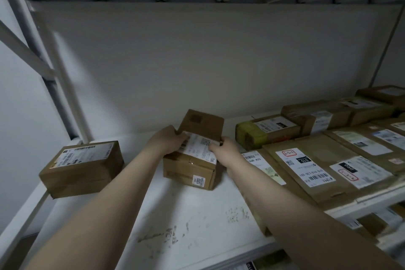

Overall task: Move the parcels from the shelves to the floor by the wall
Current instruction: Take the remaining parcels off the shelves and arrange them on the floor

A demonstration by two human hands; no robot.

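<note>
A small brown cardboard parcel (190,166) with a white shipping label on top sits on the white shelf (175,215), near its middle. Behind it another brown box (202,123) leans upright against it. My left hand (168,140) grips the labelled parcel's left top edge. My right hand (223,149) grips its right top edge, fingers curled over the label. Both forearms reach in from the bottom of the view.
A separate brown parcel (82,167) lies at the shelf's left end by the metal upright (59,85). Several flat parcels and envelopes (328,160) fill the shelf's right side. More parcels (370,221) show on the shelf below. Another shelf sits close overhead.
</note>
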